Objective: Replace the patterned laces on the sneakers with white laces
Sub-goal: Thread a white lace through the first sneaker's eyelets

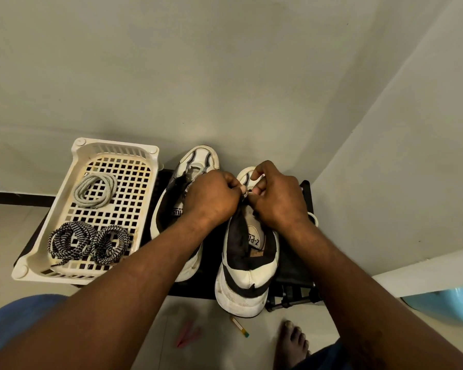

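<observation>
Two white and black sneakers stand on a low black stand [292, 276], toes toward the wall. Over the right sneaker [247, 265] my left hand [211, 198] and my right hand [275, 196] meet, both pinching a white lace [247, 193] near the front eyelets. A loop of that lace [313, 218] shows to the right of my right wrist. The left sneaker [198, 162] has no lace that I can see and is partly hidden by my left forearm. In a cream plastic basket [145, 166] lie one coiled white lace [94, 190] and two coiled black-and-white patterned laces [88, 241].
The wall runs close behind the stand, with a corner at the right. On the pale floor in front lie a pink clip [187, 333] and a small strip [239, 327]. A bare foot [292, 340] is near them. A light blue object [449, 303] sits at the right edge.
</observation>
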